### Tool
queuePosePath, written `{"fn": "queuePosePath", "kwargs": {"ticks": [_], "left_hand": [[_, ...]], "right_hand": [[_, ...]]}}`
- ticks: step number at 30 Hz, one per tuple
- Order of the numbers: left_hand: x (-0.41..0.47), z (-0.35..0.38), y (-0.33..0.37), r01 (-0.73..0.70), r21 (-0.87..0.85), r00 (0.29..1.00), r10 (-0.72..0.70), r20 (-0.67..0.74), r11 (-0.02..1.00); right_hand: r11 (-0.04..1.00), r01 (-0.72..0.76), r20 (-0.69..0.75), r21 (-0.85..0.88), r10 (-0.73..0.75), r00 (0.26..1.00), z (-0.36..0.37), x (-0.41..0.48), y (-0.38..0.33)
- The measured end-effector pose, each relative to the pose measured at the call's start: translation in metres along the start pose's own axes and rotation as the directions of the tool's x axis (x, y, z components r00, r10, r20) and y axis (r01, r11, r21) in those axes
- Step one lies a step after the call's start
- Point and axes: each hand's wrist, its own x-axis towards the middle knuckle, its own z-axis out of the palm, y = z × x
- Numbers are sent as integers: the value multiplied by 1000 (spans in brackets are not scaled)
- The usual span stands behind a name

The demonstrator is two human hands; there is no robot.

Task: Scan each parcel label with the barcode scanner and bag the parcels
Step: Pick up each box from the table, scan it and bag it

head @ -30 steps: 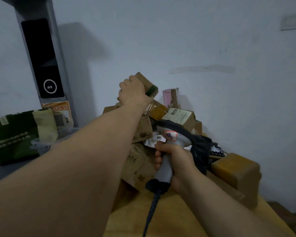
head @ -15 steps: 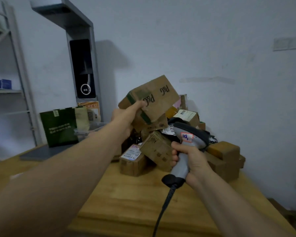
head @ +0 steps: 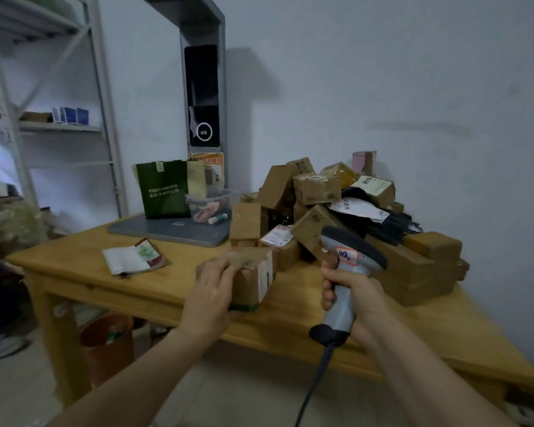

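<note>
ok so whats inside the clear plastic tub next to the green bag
Through the clear tub wall: something pinkish and a white stick with a green end, low down. Blur hides what they are, and anything behind them.

A red-edged sticker (head: 347,256) on the barcode scanner (head: 366,253) bears handwritten marks, perhaps "HQ", though they are not clear. The green bag (head: 164,192) carries two lines of white Chinese characters. These, the orange sign (head: 210,163) and the front carton (head: 248,285) side label (head: 264,277) are too blurred to read.
</note>
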Motion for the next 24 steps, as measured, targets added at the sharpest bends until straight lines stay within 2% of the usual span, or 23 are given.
{"fn": "queuePosePath", "kwargs": {"ticks": [1,3,5,7,8,9,11,13,14,16,19,24], "left_hand": [[-8,10,1,-46,67,999,45,23,997],[-19,27,2,-93,86,995,90,47,992],[-28,40,3,-68,81,992,59,109,994],[-29,42,10,48,-5,989,-47,137,999],[-24,38,18,176,-75,971,-160,179,982],[-16,34,27,325,-121,930,-293,223,938],[5,29,40,595,-161,784,-525,331,787],[23,27,41,758,-195,636,-640,430,623],[29,28,37,795,-202,594,-664,455,573],[34,28,25,826,-202,553,-690,466,526],[30,23,-5,841,-274,540,-699,469,466],[9,12,-52,786,-583,548,-667,505,204]], "right_hand": [[1000,-17,-2,4,17,1000,-1,1,5],[999,-44,-16,-3,44,999,-4,6,14],[998,-62,-41,-27,61,997,-9,11,21],[996,-80,-55,-43,78,995,-12,14,27],[995,-91,-65,-48,88,994,-13,15,30],[993,-101,-72,-55,97,993,-14,16,33],[990,-114,-71,-78,108,992,-14,17,38],[987,-118,-69,-111,111,991,-13,17,44],[984,-117,-68,-133,108,992,-13,17,46],[977,-115,-61,-178,105,993,-13,15,49],[973,-150,-29,-174,148,989,-10,10,52],[955,-236,61,-179,250,966,10,2,58]]}}
